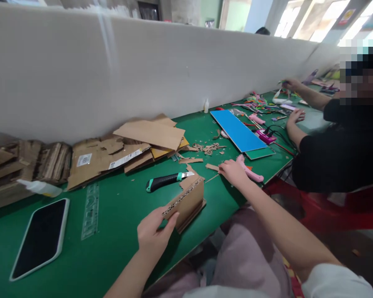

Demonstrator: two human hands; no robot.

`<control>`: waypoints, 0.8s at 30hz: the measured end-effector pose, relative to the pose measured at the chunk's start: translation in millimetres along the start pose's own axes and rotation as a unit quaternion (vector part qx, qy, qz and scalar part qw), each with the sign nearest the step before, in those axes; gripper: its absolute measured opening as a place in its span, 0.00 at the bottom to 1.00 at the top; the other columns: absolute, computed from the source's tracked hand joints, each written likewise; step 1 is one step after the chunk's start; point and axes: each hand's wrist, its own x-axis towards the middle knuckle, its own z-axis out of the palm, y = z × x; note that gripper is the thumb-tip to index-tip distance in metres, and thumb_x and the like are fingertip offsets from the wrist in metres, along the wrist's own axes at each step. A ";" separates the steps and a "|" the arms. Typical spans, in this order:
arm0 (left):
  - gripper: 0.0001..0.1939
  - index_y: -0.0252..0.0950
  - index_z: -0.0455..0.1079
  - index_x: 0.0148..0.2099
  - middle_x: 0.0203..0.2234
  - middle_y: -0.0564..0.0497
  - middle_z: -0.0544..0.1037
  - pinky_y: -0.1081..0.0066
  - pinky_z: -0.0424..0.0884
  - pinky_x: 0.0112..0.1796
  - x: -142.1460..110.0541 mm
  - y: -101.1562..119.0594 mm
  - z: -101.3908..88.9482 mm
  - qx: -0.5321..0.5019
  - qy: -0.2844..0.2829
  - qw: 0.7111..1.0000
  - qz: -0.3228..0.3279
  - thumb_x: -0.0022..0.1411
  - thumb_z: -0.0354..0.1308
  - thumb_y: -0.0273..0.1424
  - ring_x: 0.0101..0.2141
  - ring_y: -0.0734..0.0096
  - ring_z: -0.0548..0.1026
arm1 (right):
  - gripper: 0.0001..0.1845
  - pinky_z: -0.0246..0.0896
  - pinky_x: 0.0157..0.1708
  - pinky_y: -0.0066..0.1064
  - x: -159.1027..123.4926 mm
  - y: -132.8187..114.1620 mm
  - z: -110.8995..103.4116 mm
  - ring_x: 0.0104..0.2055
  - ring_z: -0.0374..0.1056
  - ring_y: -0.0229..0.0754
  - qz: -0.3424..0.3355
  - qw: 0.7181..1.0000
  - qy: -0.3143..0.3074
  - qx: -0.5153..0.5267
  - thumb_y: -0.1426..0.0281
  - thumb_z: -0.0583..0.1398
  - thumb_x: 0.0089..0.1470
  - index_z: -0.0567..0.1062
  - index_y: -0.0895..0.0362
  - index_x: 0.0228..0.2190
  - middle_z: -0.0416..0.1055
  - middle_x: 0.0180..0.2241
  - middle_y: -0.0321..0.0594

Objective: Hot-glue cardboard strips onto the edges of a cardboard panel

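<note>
My left hand [153,231] grips the near end of a folded cardboard piece [189,203], thumb on its front face. The piece stands on its edge, its corrugated rim facing up and a lower flange resting on the green table. Over to the right, my right hand [233,171] has its fingers closed on the end of a small cardboard strip [211,167]. Just beyond that hand lies a pink glue gun [250,169]. A utility knife [169,180] with a black and green handle lies behind the folded piece, blade out, its tip over a cardboard scrap.
Cardboard sheets [152,132] are piled at the back, with scraps [208,148] beside them. A phone [42,236], a clear ruler [90,211] and a glue bottle [42,188] lie left. A blue board [238,130] lies right, near a co-worker [332,140].
</note>
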 end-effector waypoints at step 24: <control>0.05 0.32 0.72 0.30 0.22 0.50 0.78 0.77 0.73 0.28 0.6 3.3 4.5 -0.004 -0.015 1.000 0.005 0.57 0.57 0.27 0.24 0.73 0.76 | 0.20 0.62 0.27 0.30 -55.3 -14.5 -32.1 0.30 0.65 0.38 0.172 0.832 0.049 0.525 0.55 0.58 0.47 0.74 0.57 0.35 0.70 0.32 0.40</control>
